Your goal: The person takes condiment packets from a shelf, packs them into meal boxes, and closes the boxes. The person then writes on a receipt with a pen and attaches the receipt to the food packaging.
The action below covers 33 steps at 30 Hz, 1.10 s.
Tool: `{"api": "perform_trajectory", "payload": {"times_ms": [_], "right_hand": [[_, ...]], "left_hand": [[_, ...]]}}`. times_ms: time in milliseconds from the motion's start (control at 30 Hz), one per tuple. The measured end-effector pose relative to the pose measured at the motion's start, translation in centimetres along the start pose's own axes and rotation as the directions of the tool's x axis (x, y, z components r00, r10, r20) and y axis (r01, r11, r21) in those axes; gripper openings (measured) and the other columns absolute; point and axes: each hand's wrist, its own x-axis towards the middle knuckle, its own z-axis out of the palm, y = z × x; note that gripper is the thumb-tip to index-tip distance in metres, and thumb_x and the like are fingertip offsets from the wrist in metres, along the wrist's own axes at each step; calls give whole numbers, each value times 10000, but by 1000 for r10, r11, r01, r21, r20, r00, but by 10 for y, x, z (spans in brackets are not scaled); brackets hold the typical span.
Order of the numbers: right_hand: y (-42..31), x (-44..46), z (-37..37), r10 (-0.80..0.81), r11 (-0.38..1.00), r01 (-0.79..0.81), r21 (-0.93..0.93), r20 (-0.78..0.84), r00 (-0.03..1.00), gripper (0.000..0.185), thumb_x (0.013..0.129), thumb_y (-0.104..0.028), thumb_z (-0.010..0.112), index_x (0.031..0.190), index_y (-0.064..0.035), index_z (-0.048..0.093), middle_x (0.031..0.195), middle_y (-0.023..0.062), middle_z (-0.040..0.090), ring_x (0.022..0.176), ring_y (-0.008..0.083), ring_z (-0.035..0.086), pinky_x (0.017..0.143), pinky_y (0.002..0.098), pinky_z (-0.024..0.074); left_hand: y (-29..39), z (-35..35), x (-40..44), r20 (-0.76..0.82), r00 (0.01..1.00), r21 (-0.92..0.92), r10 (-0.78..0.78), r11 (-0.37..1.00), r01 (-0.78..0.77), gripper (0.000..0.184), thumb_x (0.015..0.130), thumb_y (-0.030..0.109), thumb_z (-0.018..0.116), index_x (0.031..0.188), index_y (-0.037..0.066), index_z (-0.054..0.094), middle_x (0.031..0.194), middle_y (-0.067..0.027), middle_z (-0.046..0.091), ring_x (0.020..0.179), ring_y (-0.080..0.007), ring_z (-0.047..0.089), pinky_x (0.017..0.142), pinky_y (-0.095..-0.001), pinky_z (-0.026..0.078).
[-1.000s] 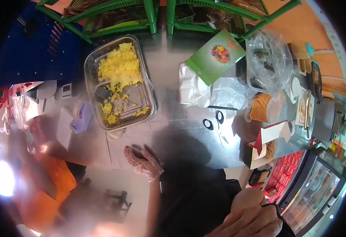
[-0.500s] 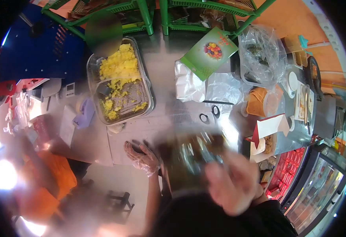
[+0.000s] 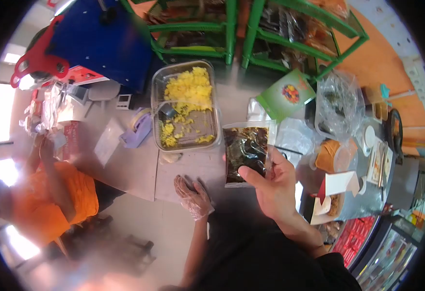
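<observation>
Plainly, the flat packet [image 3: 248, 148] of dark contents is already in the right hand [image 3: 278, 186], raised in front of the person, between the camera and the worktop [image 3: 193, 169]. The grip is closed on the packet's near right part, thumb pressed across its face, the other fingers at or behind the right edge and mostly hidden. Its long axis runs away from the body, and its bulk reaches forward and leftward of that hand. The left hand [image 3: 194, 198], in a clear glove, is loosely open, fingers a little spread, and seems to hold nothing; it sits to the left of the packet and nearer the body, apart from it, so the right hand is clearly the closer one. By count, there is one packet in hand, one clear tray [image 3: 199, 125] holding one large heap of yellow food [image 3: 189, 87] plus scattered bits too many to number, one green printed pack [image 3: 287, 94], one purple tape dispenser [image 3: 138, 131], one clear bag [image 3: 341, 104], two green racks [image 3: 230, 31], and one other person in orange [image 3: 64, 194] off to the left.
</observation>
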Motion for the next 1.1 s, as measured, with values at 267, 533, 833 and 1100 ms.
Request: {"api": "perform_trajectory", "payload": {"times_ms": [267, 533, 833, 1100], "right_hand": [[14, 92, 28, -267, 924, 241, -298, -47, 963, 252, 890, -19, 732, 1139, -15, 691, 1071, 38, 718, 955, 118, 642, 881, 277, 493], [-36, 1, 151, -308, 885, 450, 123, 878, 367, 299, 953, -18, 629, 1235, 76, 602, 1098, 190, 691, 1055, 308, 672, 973, 399, 524], [-63, -9, 204, -199, 979, -43, 197, 979, -37, 355, 931, -27, 652, 1250, 110, 577, 1117, 301, 664, 1060, 393, 676, 920, 462, 552], [-77, -13, 204, -208, 974, -112, 198, 975, -82, 410, 912, -36, 672, 1263, 141, 554, 1134, 400, 640, 1065, 468, 680, 873, 518, 577]], "left_hand": [[-17, 19, -18, -33, 998, -40, -46, 998, 45, 576, 981, 230, 610, 1428, -74, 412, 1433, -305, 466, 1345, -476, 440, 1122, -533, 380], [-23, 28, -18, -74, 988, -97, -132, 987, 124, 585, 958, 215, 646, 1394, -76, 386, 1447, -291, 425, 1375, -461, 409, 1149, -518, 367], [-20, 15, -15, -21, 988, -106, -156, 983, 153, 615, 957, 212, 647, 1421, -67, 356, 1448, -288, 427, 1382, -461, 403, 1158, -511, 359], [-25, 28, -20, -57, 990, -108, -126, 987, 120, 667, 960, 196, 640, 1472, -35, 280, 1452, -287, 421, 1380, -469, 398, 1161, -528, 345]]}}
